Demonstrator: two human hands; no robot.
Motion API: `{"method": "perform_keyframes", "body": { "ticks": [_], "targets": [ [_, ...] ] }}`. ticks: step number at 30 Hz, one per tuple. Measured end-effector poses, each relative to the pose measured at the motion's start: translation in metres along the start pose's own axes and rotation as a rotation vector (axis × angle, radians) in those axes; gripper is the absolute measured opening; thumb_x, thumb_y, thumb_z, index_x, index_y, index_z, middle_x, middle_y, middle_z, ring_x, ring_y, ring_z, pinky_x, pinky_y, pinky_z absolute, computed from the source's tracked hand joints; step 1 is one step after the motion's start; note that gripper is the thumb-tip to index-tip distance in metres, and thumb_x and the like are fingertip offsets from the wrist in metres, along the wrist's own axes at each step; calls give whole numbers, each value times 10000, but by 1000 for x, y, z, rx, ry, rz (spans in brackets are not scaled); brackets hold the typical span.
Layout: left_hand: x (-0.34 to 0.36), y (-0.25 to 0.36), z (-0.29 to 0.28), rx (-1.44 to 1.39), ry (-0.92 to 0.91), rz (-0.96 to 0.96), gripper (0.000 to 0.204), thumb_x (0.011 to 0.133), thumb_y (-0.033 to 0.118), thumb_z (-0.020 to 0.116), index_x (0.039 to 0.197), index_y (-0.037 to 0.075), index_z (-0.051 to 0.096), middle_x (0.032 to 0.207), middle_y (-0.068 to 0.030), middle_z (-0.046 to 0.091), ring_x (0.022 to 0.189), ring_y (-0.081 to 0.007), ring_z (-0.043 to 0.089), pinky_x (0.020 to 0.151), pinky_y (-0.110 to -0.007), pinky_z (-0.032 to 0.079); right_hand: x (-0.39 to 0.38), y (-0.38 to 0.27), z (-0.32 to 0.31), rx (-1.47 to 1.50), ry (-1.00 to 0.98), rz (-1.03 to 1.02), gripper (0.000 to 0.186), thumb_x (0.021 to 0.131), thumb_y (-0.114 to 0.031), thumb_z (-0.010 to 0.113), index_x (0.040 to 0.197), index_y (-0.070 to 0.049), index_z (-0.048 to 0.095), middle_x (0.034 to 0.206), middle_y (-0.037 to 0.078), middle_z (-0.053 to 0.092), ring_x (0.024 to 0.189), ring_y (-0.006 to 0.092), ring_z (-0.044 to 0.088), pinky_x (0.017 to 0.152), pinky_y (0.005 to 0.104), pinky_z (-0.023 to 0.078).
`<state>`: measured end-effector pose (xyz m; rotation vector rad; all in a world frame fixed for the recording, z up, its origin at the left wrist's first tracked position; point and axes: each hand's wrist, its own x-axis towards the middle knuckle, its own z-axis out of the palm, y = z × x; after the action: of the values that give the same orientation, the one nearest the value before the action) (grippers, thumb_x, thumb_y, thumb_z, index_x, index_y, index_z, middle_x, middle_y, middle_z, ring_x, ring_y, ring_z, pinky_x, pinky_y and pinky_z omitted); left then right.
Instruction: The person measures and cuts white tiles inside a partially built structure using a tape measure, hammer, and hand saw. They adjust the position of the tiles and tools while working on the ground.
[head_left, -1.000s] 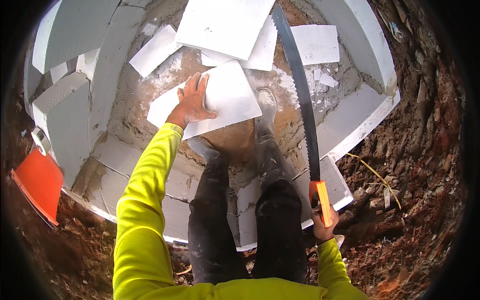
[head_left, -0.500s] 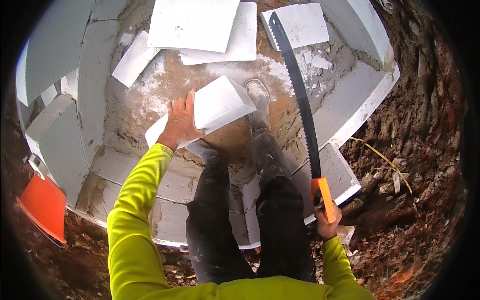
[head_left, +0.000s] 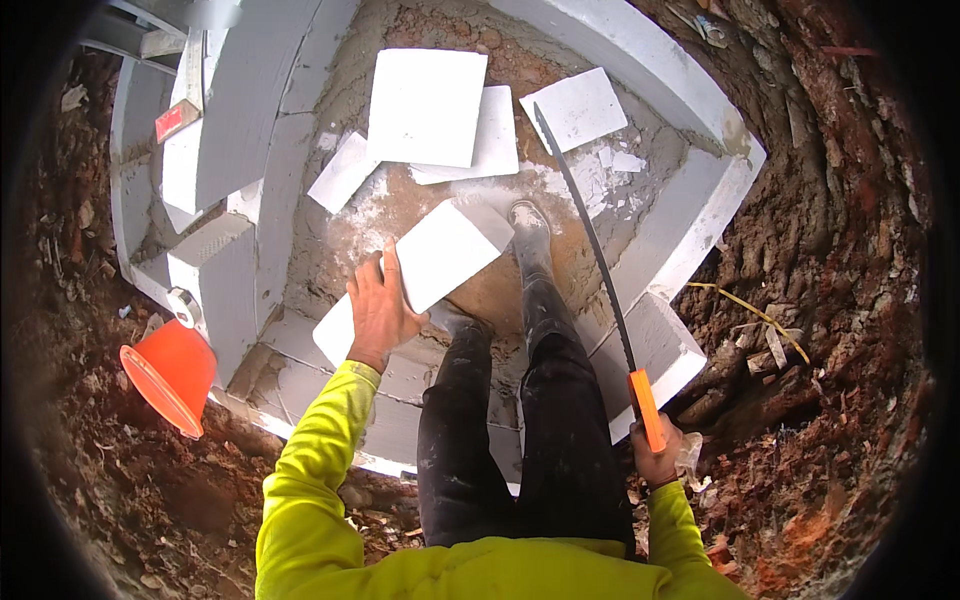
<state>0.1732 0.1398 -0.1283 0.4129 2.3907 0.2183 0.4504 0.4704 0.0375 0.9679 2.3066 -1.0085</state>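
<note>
A white lightweight block (head_left: 455, 250) with a slanted end lies across the space in front of my shins. My left hand (head_left: 378, 312) spans its left part, with fingers over the far side and the thumb at the near edge. At my right side, my right hand (head_left: 655, 452) is closed around the orange handle of a hand saw (head_left: 590, 225). The saw's long, dark toothed blade points away from me, its tip over a white slab (head_left: 575, 110). Blade and held block are apart. My right boot (head_left: 530, 222) stands just beyond the block's right end.
Low grey block walls (head_left: 650, 240) enclose the dusty floor where I stand. White slabs (head_left: 428, 105) and broken bits (head_left: 625, 160) lie at the far side. An orange bucket (head_left: 172, 378) and a tape roll (head_left: 184, 305) are at the left. Rough soil (head_left: 820, 230) surrounds the walls.
The view has shifted, so the walls and slabs appear lower and the left side shows more. My left hand stays on the block; the saw stays in my right hand, its blade seen more edge-on.
</note>
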Motion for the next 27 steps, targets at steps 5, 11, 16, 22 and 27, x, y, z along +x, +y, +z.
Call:
{"method": "perform_keyframes", "body": {
  "ticks": [5, 11, 16, 22, 27],
  "targets": [
    [21, 25, -93, 149, 157, 57, 1271, 530, 210, 897, 1540, 18, 149, 1372, -264, 395, 1258, -417, 404, 1092, -524, 285, 2, -38, -21, 103, 63, -160, 150, 800, -90, 701, 925, -33, 640, 773, 120, 639, 657, 333, 647, 616, 395, 522],
    [120, 31, -119, 253, 262, 171, 1303, 499, 265, 942, 1545, 61, 192, 1387, -201, 408, 1279, -386, 409, 1090, -554, 289, 34, -76, -36, 241, -20, -234, 307, 792, -58, 726, 1077, -11, 620, 934, 184, 694, 790, 372, 699, 687, 412, 571],
    [161, 39, -111, 317, 191, 224, 1282, 510, 200, 904, 1551, 70, 168, 1385, -237, 397, 1277, -409, 403, 1101, -533, 279, 61, -102, -33, 264, -80, -184, 262, 826, -65, 706, 1068, -11, 621, 895, 188, 681, 776, 381, 683, 682, 410, 560],
    [180, 29, -120, 330, 109, 295, 1318, 506, 214, 914, 1557, 63, 133, 1386, -248, 382, 1288, -409, 384, 1102, -534, 256, 130, -100, 23, 343, -51, -22, 201, 867, -90, 705, 1016, -13, 594, 757, 122, 638, 665, 232, 669, 636, 332, 532],
    [175, 23, -124, 433, 38, 418, 1319, 522, 254, 920, 1556, 62, 125, 1392, -231, 383, 1299, -394, 381, 1104, -570, 249, 73, -161, 20, 506, 50, 144, 330, 863, -58, 694, 1157, -7, 554, 761, 91, 643, 665, 173, 660, 633, 296, 525]
  ]
}}
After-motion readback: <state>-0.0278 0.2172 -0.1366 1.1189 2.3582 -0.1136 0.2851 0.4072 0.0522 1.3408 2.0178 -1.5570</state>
